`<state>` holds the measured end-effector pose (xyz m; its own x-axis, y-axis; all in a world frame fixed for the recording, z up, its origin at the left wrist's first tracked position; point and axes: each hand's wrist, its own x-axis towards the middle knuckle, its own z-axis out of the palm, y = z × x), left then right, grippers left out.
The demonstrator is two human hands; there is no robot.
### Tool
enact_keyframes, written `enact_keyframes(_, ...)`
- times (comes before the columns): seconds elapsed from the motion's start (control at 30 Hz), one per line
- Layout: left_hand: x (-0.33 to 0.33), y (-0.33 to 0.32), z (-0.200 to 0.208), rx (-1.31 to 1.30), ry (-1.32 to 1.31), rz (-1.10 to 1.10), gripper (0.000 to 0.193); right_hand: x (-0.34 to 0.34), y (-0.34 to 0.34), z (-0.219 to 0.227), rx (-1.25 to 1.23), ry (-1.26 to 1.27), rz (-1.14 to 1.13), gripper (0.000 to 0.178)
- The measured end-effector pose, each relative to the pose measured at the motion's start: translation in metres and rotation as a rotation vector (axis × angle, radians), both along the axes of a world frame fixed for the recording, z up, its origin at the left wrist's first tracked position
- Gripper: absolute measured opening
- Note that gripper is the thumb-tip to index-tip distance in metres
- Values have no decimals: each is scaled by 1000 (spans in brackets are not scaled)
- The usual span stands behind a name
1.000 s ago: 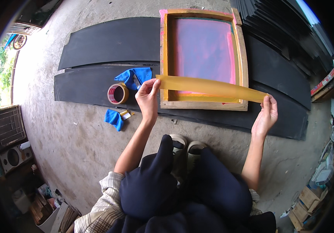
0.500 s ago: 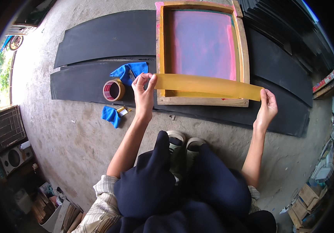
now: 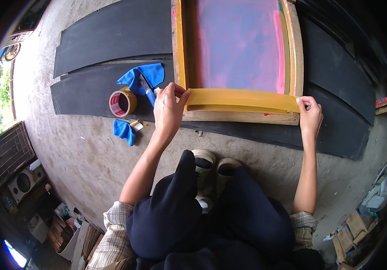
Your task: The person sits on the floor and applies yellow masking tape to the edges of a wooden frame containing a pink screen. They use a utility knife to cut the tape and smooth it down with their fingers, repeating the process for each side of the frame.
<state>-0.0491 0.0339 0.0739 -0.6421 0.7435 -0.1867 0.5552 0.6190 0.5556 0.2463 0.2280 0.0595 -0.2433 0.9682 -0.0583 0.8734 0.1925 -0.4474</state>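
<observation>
A strip of yellow-brown packing tape [image 3: 243, 100] stretches between my two hands, over the near side of a wooden screen printing frame [image 3: 252, 118]. My left hand [image 3: 170, 108] pinches the strip's left end by the frame's near left corner. At the near right corner my right hand [image 3: 309, 114] pinches the other end. The frame holds a bluish mesh [image 3: 238, 45] with pink edges, and similar tape lines its inner left side. Left of my left hand lie a tape roll [image 3: 122, 102], a blue cloth [image 3: 146, 76] and what looks like a blue-handled cutter [image 3: 150, 95].
Black sheets [image 3: 112, 38] lie on the concrete floor [image 3: 76, 157] under the frame. A smaller blue cloth [image 3: 124, 131] with a small white and yellow piece [image 3: 136, 126] is near the sheets' edge. A speaker [image 3: 22, 183] and wooden crates [image 3: 353, 231] stand at the sides.
The tape strip has come down closer to the frame's near side, and its ends now sit near the frame's corners. My hands have moved slightly closer together. The whole view has shifted nearer.
</observation>
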Motion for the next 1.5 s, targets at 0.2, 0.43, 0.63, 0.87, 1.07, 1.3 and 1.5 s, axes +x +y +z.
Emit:
enact_keyframes(0.2,2,1,-10,-85,139,-142,16,-1,-4,-4,6,-185,149,5)
enact_keyframes(0.43,4,-2,-14,-182,243,-198,15,-7,-4,2,63,-247,354,8)
enact_keyframes(0.63,2,-2,-13,-241,210,-245,14,-10,-5,12,6,-332,434,8)
enact_keyframes(0.87,-1,7,-11,-316,203,-277,14,-19,-4,12,13,-451,505,6)
enact_keyframes(1.07,2,11,-13,-343,261,-320,14,-24,-5,12,44,-486,568,7)
enact_keyframes(1.3,2,13,-16,-388,298,-369,14,-25,-4,5,46,-547,599,5)
enact_keyframes(1.5,3,15,-15,-388,319,-411,14,-28,-4,4,48,-529,620,6)
